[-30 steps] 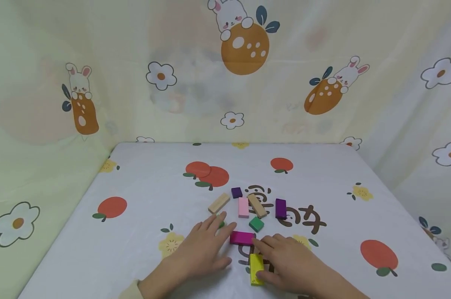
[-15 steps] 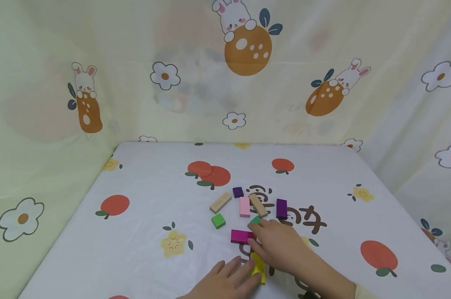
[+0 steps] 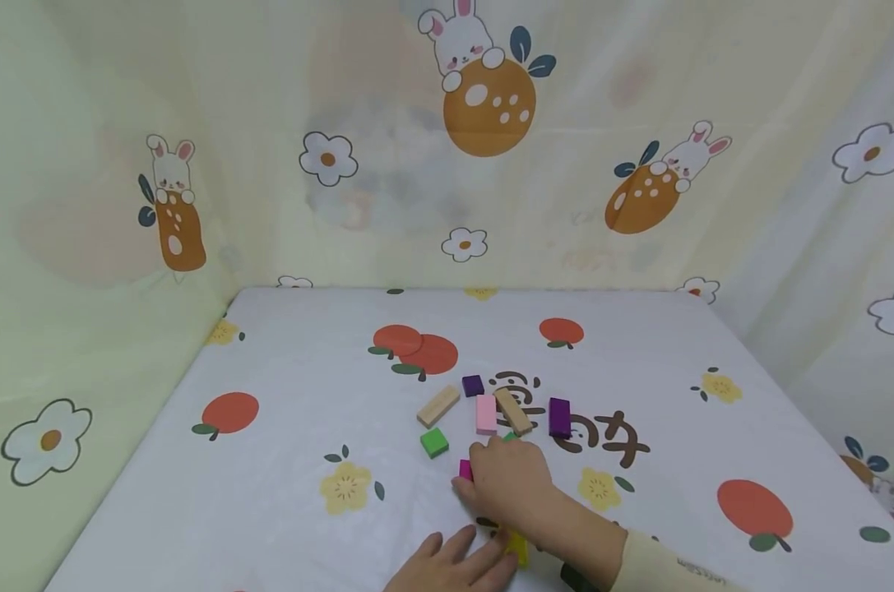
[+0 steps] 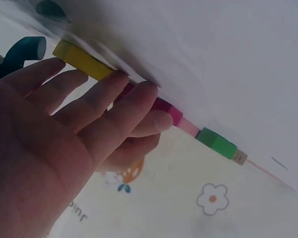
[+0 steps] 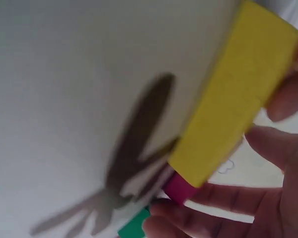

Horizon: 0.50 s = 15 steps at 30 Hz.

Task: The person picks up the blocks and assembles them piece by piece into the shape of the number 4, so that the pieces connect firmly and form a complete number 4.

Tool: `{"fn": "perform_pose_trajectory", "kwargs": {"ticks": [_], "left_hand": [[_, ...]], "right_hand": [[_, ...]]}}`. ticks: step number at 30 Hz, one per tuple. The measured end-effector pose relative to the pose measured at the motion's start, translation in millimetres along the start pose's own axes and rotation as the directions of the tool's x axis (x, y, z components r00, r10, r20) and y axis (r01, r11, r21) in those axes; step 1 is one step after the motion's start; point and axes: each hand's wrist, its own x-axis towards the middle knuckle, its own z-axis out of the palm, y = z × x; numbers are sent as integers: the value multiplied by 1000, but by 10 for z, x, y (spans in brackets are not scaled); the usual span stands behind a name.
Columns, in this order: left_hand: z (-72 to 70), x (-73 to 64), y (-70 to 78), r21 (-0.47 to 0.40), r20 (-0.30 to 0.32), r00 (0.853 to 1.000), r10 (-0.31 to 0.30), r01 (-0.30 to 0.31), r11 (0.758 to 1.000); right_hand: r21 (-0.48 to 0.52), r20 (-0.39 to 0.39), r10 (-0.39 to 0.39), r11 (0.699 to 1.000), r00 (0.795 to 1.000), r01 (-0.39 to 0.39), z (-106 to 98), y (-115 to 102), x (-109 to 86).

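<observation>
My right hand [image 3: 509, 481] bends over the magenta block [image 3: 465, 469], its thumb and index finger at the block's left end; most of the block is hidden under the hand. In the right wrist view, the magenta block [image 5: 181, 188] shows between thumb and fingers, beyond the larger yellow block. My left hand [image 3: 454, 563] lies near the front with extended fingers, its fingertips at the yellow block [image 3: 516, 549]. Behind my right hand, a green block [image 3: 510, 437] is mostly covered. A light green block [image 3: 435, 443] sits to its left.
Farther back lie a pink block [image 3: 486, 414], two plain wooden blocks [image 3: 438, 406], a small dark purple block [image 3: 473, 386] and a longer purple block [image 3: 559, 418]. A printed cloth [image 3: 291, 353] covers the table, with a patterned curtain [image 3: 387, 205] behind.
My left hand has drawn back from the light green block to the yellow one. My right hand has moved from beside the yellow block forward and left over the magenta block.
</observation>
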Motion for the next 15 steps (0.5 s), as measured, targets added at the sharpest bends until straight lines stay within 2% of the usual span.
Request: {"fn": "perform_pose_trajectory", "kwargs": {"ticks": [10,15], "left_hand": [[2,-5,21,50,-6,1000,15,-15,999],[-2,3,20,50,2,1000,8,-9,999]], "right_hand": [[66,-42,36,997,998,-33,69,14,29],[151,-8,24,988,1000,-23,51,24,61]]}}
